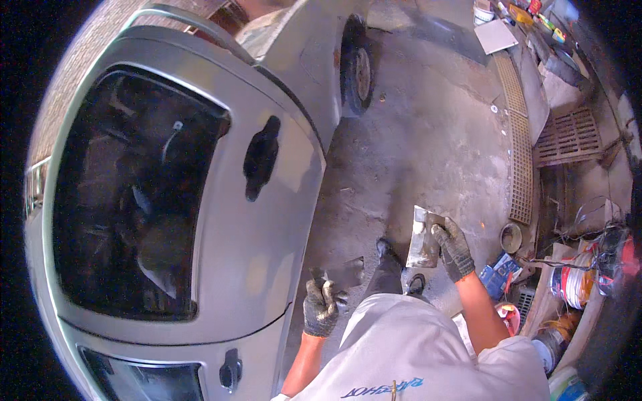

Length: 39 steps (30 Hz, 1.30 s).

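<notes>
My right hand [455, 248], in a dark work glove, grips a flat rectangular metal plate [421, 248] by its right edge. Pale smears show on the plate's upper part. Lower and to the left, my left hand [321, 309], gloved too, has its fingers curled around a wide dark scraper [347, 274], the blade pointing away to the right. Close by my left hand stands a grey car [247, 267] with dull lighter patches on its doors. Its black door-handle area [261, 159] lies farther ahead. Neither tool touches the car.
A car wheel [360, 65] sits at the top. Along the right run a floor grating strip [518, 147], a slotted grate [568, 137], a round can [511, 237], blue boxes [500, 275] and wire spools [574, 284]. My feet stand on the concrete floor [428, 134].
</notes>
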Tool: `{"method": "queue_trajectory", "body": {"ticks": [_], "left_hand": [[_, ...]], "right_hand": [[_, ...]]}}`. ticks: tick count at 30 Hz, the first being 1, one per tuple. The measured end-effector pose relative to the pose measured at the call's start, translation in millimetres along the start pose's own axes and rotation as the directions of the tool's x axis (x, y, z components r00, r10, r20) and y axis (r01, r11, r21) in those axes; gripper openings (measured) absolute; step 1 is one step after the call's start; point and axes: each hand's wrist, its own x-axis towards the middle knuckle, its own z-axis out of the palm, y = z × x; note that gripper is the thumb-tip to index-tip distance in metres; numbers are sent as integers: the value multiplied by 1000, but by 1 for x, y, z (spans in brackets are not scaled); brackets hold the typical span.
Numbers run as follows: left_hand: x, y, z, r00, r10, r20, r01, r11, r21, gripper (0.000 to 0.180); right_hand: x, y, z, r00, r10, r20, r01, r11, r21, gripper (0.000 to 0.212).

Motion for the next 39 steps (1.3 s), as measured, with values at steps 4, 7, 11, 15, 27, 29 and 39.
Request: {"method": "queue_trajectory", "body": {"ticks": [4, 7, 11, 15, 27, 29, 39], "left_hand": [[39, -3, -1, 983, -116, 144, 146, 966, -215, 6], [70, -16, -9, 986, 37, 162, 31, 916, -399, 10], [103, -31, -51, 960, 270, 80, -280, 945, 170, 8], [97, -1, -93, 869, 474, -140, -423, 860, 286, 14], [32, 71, -103, 748, 605, 273, -620, 492, 611, 45], [29, 74, -105, 722, 626, 296, -637, 432, 638, 39], [-21, 52, -91, 862, 414, 292, -452, 369, 812, 19]], "right_hand": [[5, 2, 5, 999, 30, -41, -30, 999, 12, 25], [15, 18, 5, 993, 46, -106, -47, 999, -11, 25], [35, 48, -1, 995, -3, -96, -1, 999, -42, 26], [40, 53, -7, 1000, -17, -19, 18, 998, 59, 23], [68, 95, -29, 971, 58, 232, -81, 993, 89, 20], [76, 109, -34, 958, 65, 280, -65, 998, -10, 19], [80, 78, -53, 910, 253, 330, -235, 967, -94, 25]]}}
